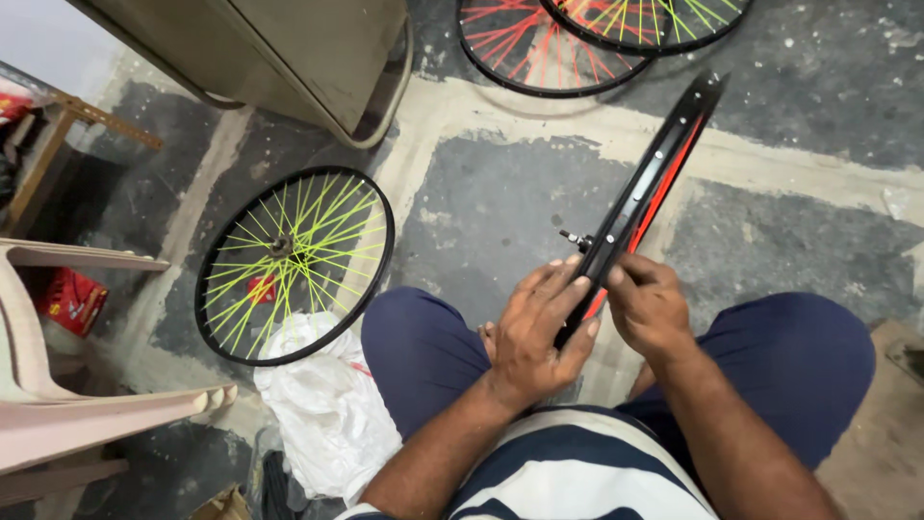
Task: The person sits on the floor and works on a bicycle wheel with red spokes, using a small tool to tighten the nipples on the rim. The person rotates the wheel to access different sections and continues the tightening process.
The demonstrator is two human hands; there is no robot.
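Observation:
I am sitting with a black bicycle wheel rim (654, 183) held edge-on between my knees; its spokes show red along the right side. My left hand (534, 332) wraps its fingers over the rim's near end. My right hand (650, 306) grips the rim from the right, just beside the left hand. A small axle end (575, 238) sticks out from the hub at the rim's left.
A black wheel with yellow-green spokes (294, 265) leans on the floor at left, over a white plastic bag (327, 404). Two more wheels (553, 43) lie at the top. A metal cabinet (289, 53) stands upper left; a plastic chair (67, 385) at far left.

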